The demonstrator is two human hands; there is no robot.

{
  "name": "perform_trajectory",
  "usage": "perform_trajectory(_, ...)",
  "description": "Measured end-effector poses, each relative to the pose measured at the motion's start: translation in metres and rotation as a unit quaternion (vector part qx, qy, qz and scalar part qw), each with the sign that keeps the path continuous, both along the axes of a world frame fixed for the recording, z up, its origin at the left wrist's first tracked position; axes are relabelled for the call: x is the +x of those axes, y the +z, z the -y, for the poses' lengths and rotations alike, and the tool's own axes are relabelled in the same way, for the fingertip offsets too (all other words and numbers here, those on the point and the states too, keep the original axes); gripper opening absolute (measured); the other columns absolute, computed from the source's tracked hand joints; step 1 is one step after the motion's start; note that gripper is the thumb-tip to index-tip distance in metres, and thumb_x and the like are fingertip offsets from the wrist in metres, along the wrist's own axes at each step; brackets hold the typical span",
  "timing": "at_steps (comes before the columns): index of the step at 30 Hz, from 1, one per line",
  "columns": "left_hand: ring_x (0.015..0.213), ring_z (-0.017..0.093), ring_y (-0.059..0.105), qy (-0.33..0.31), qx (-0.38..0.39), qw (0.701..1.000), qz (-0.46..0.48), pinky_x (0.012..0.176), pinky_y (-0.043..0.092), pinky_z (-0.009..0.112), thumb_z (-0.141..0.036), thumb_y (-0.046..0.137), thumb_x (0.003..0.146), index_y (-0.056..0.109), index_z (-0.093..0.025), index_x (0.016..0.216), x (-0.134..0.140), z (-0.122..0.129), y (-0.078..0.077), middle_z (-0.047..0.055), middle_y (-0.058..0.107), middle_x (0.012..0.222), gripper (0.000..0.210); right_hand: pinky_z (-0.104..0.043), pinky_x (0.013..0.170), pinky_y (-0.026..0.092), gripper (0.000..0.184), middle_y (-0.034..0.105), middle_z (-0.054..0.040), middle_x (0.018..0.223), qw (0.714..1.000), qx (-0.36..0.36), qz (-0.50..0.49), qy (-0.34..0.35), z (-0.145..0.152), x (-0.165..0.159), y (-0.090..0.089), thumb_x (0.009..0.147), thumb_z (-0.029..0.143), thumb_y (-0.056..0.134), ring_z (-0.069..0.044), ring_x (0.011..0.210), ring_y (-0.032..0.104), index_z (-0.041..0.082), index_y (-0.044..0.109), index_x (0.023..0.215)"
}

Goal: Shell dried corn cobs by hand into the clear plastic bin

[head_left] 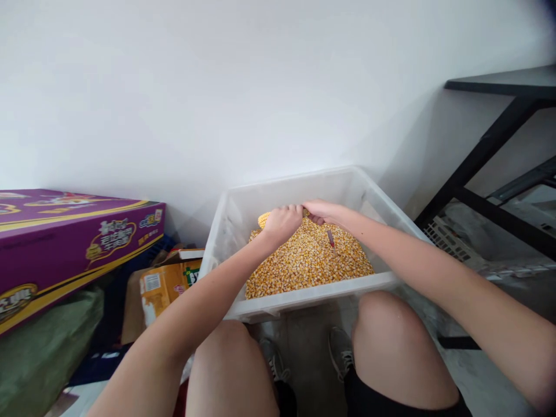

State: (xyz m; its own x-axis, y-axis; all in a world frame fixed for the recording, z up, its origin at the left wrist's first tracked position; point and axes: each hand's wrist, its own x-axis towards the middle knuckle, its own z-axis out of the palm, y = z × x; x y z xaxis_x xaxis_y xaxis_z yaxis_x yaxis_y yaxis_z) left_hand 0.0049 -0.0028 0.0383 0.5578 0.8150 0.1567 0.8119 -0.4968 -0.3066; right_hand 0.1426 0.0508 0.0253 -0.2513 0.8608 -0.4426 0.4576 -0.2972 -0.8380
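A yellow corn cob [263, 220] is held level above a white plastic bin [299, 293]. My left hand [283, 222] is wrapped over the cob, and one rounded end pokes out on its left side. Close against it, my right hand [320, 212] has its fingers curled round the cob's other end, which is mostly hidden. Loose corn kernels [299, 260] cover the bin's floor in a heap. A slim tool with a dark red handle [331, 238], like a small screwdriver, stands tilted in the kernels below my right hand.
To the left lie a large purple carton [87, 243], a yellow package [167, 286] and a green bag [52, 353]. A black metal frame [482, 145] with a shelf rises on the right. The white wall [260, 92] is behind the bin; my knees are close in front.
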Motion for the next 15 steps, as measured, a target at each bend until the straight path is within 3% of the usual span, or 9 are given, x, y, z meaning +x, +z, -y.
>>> perform_trajectory(3, 0.088, 0.022, 0.060, 0.012, -0.006, 1.000, 0.016, 0.070, 0.043, 0.031, -0.014, 0.033, 0.091, 0.049, -0.013, 0.103, 0.001, -0.001, 0.002, 0.012, 0.060, 0.094, 0.021, -0.019, 0.036, 0.030, 0.027, 0.035, 0.0056, 0.046, 0.995, -0.068, -0.073, 0.021, -0.003, 0.012, 0.007, 0.091, 0.043, 0.033, -0.007, 0.035, 0.033, 0.020, 0.037, 0.075)
perform_trajectory(6, 0.086, 0.021, 0.060, 0.035, -0.019, 0.998, 0.042, 0.069, 0.043, 0.030, -0.023, 0.037, 0.091, 0.049, -0.017, 0.106, -0.002, -0.003, 0.002, 0.010, 0.061, 0.095, 0.021, -0.024, 0.049, 0.046, 0.027, 0.049, 0.0007, 0.054, 0.985, -0.107, -0.132, 0.041, -0.004, 0.024, 0.013, 0.093, 0.041, 0.030, -0.011, 0.045, 0.049, 0.019, 0.041, 0.083)
perform_trajectory(11, 0.086, 0.022, 0.061, 0.033, -0.076, 0.992, 0.094, 0.073, 0.042, 0.031, -0.053, 0.024, 0.091, 0.053, -0.018, 0.104, -0.011, -0.006, -0.002, 0.009, 0.064, 0.092, 0.048, -0.028, 0.060, 0.050, 0.017, 0.056, -0.0022, 0.061, 0.979, -0.075, -0.159, 0.098, 0.000, 0.025, 0.012, 0.088, 0.031, 0.049, -0.012, 0.052, 0.055, 0.015, 0.049, 0.084)
perform_trajectory(15, 0.081, 0.022, 0.061, 0.033, -0.174, 0.970, 0.164, 0.069, 0.042, 0.029, -0.061, 0.009, 0.089, 0.059, -0.016, 0.097, -0.016, -0.012, -0.006, 0.009, 0.066, 0.086, 0.068, -0.027, 0.060, 0.051, 0.015, 0.056, -0.0017, 0.059, 0.967, -0.054, -0.205, 0.140, 0.003, 0.017, 0.007, 0.086, 0.028, 0.053, -0.011, 0.052, 0.055, 0.014, 0.051, 0.080)
